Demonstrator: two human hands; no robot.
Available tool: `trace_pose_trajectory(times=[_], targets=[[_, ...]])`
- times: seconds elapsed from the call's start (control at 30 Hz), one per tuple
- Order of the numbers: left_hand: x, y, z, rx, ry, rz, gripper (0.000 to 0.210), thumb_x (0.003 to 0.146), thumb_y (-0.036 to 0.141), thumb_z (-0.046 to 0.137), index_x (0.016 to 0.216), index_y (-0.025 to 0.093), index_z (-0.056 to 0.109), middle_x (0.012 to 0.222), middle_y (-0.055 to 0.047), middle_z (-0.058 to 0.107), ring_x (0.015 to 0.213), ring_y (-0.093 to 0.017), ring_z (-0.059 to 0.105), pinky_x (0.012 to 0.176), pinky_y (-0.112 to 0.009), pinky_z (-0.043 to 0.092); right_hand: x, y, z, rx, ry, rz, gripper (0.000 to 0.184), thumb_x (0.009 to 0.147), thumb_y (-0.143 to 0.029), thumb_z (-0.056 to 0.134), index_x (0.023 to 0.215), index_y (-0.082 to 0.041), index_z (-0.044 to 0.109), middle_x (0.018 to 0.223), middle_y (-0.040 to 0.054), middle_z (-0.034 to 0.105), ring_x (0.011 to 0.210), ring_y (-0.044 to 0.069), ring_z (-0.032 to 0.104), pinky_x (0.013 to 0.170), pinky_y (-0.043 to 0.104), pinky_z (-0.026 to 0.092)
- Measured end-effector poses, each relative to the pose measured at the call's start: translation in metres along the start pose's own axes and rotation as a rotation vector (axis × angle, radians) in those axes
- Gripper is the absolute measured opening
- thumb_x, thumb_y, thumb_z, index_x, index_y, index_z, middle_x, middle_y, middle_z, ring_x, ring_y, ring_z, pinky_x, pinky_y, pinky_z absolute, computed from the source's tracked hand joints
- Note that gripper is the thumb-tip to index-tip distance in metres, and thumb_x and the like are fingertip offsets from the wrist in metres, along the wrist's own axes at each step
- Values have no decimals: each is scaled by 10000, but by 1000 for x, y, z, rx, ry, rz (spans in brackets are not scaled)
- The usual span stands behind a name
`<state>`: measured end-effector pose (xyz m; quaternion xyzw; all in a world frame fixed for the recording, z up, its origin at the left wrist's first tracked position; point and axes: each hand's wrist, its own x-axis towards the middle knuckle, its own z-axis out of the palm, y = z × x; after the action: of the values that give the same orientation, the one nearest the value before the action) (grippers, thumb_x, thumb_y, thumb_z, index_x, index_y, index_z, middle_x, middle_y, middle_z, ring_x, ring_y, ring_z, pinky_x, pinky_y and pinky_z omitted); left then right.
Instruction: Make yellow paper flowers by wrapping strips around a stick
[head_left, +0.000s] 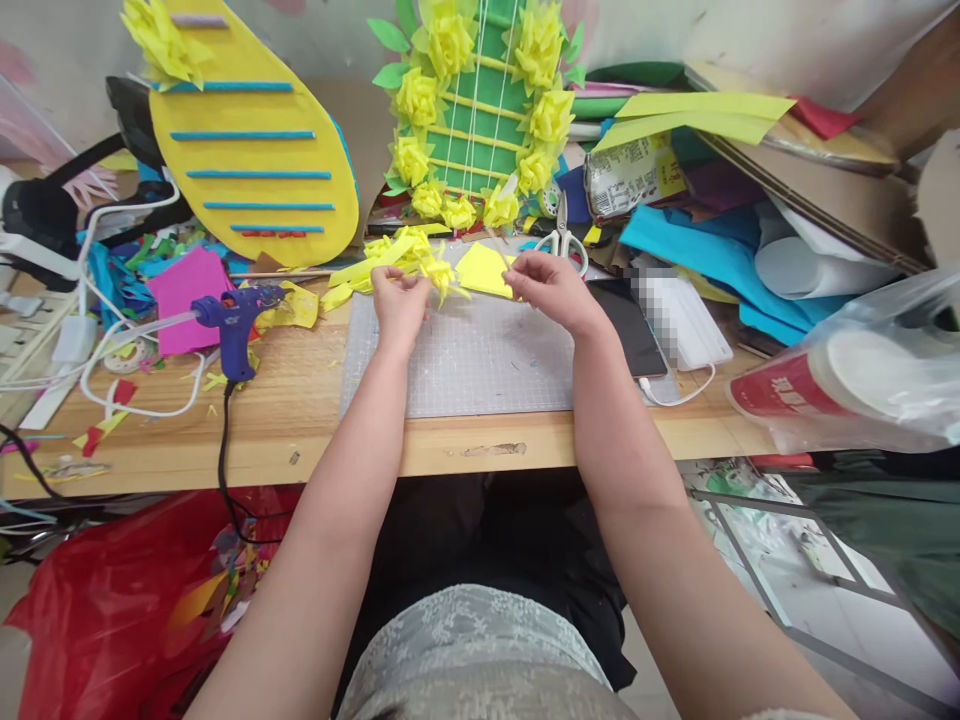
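Note:
My left hand (400,303) is closed, its fingertips pinching a yellow paper flower (442,274) above the grey cutting mat (487,355). Further right, my right hand (553,287) is also closed in a pinch; a thin pale piece seems to rise from its fingertips, too faint to name. Between the two hands lies a stack of yellow paper squares (484,268). More yellow paper flowers (394,250) rest behind my left hand. Scissors (562,240) with pale handles lie just behind my right hand.
A blue glue gun (238,325) stands left, its black cord hanging over the edge. Behind are a yellow pear-shaped board (259,155) and a green flower-trimmed board (484,120). At right sit a phone (626,325), a white power bank (694,325) and a bagged cup (795,385).

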<state>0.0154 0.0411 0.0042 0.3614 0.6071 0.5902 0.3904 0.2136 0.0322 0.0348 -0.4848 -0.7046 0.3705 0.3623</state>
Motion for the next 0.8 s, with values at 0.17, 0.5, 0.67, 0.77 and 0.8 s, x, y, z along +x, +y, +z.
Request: trace_pose_trajectory(times=[0.17, 0.5, 0.67, 0.77, 0.8], targets=[[-3, -7, -2, 240, -198, 253, 407, 571, 53, 651, 821, 225, 380, 664, 78, 541, 490, -52, 422, 530, -200, 372, 6, 8, 6, 21, 93, 65, 231, 838, -364, 495, 710, -171, 515, 671, -1, 587, 507, 53, 438, 493, 197, 357], [-8, -12, -1, 220, -279, 358, 468, 531, 35, 671, 906, 227, 466, 918, -9, 573, 790, -114, 533, 685, -236, 429, 12, 18, 13, -184, 167, 204, 159, 829, -184, 358, 857, -197, 513, 694, -1, 603, 598, 122, 515, 621, 264, 430], [-11, -23, -1, 401, -252, 392, 476, 556, 68, 690, 947, 211, 460, 881, -16, 559, 861, -152, 553, 778, -294, 438, 17, 25, 18, -307, 242, 222, 165, 857, -258, 380, 775, -196, 510, 739, 6, 547, 705, 143, 509, 682, 271, 406], [-9, -24, 0, 427, -247, 375, 412, 617, 84, 654, 963, 206, 467, 855, -10, 596, 802, -147, 570, 769, -297, 443, 17, 26, 21, -321, 208, 176, 313, 900, -411, 344, 785, -193, 537, 777, 16, 574, 756, 151, 529, 720, 272, 398], [-9, -23, 0, 423, -254, 375, 384, 638, 72, 628, 961, 209, 471, 846, -7, 611, 782, -144, 576, 763, -293, 446, 17, 26, 22, -322, 196, 162, 356, 908, -437, 320, 800, -191, 555, 796, 21, 591, 777, 154, 537, 735, 273, 398]])
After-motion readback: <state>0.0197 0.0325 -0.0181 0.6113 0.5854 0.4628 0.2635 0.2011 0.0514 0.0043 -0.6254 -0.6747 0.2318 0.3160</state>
